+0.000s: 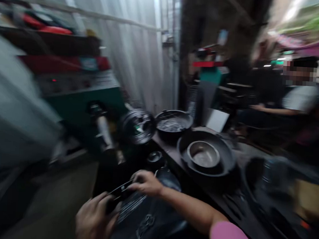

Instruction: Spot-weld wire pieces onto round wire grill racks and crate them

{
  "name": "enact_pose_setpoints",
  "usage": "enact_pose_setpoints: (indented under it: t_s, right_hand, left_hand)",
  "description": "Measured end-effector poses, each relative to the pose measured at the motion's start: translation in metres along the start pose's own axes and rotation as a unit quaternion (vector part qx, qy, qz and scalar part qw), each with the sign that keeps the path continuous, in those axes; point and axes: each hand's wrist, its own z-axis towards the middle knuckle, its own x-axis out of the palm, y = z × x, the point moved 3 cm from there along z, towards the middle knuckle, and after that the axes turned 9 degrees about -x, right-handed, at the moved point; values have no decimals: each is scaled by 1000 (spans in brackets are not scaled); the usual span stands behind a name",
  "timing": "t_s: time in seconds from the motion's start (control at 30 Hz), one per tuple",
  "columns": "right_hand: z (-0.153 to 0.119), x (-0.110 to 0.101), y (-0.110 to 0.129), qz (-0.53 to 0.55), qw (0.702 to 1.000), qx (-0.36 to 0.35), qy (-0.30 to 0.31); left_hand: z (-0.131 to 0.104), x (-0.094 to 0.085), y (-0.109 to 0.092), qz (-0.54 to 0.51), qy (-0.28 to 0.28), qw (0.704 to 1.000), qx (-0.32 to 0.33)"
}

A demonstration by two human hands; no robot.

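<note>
My left hand (96, 216) is closed around one end of a dark, narrow object with shiny edges (121, 191). The fingers of my right hand (146, 181) pinch its other end, so it spans the gap between both hands. Motion blur hides what kind of thing it is. Below it, several thin metal rods (131, 208) lie side by side on a dark surface. A small heap of chain (144, 225) rests close to them. Just beyond my right hand sits a rounded, shiny dark piece (169, 179), partly covered by my forearm.
Right of my hands, a bench carries a wide dark pan (180, 149) with a metal bowl (203, 154) inside, and another pan (189, 117) of small metal bits. A green and red machine (87, 100) stands left. A person (298, 99) sits far right.
</note>
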Motion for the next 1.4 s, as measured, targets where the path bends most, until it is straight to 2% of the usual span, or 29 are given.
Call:
enact_pose_setpoints:
  t_s: [0.1, 0.27, 0.43, 0.6, 0.83, 1.0, 1.13, 1.4]
  right_hand:
    - [12, -3, -9, 32, 999, -44, 0]
    - [18, 4, -16, 43, 997, -43, 51]
    - [25, 7, -16, 23, 996, -54, 63]
    - [40, 7, -26, -6, 996, -61, 67]
    - [69, 8, -51, -35, 996, -62, 54]
    - [88, 8, -62, -60, 995, -71, 47]
    - [99, 9, -68, -67, 993, -74, 55]
    - [117, 9, -74, -72, 990, -102, 60]
  left_hand:
    - [-5, -4, 5, 67, 2, 997, -38]
    - [0, 1, 6, 63, 16, 995, -78]
    - [-3, 9, 15, 56, 17, 992, -116]
    - [-3, 28, 33, 36, 2, 991, -126]
    - [6, 66, 60, 16, -30, 991, -132]
    - [8, 90, 79, 5, -27, 988, -150]
    - [10, 101, 89, -10, -30, 988, -154]
    - [16, 108, 102, -20, -26, 988, -154]
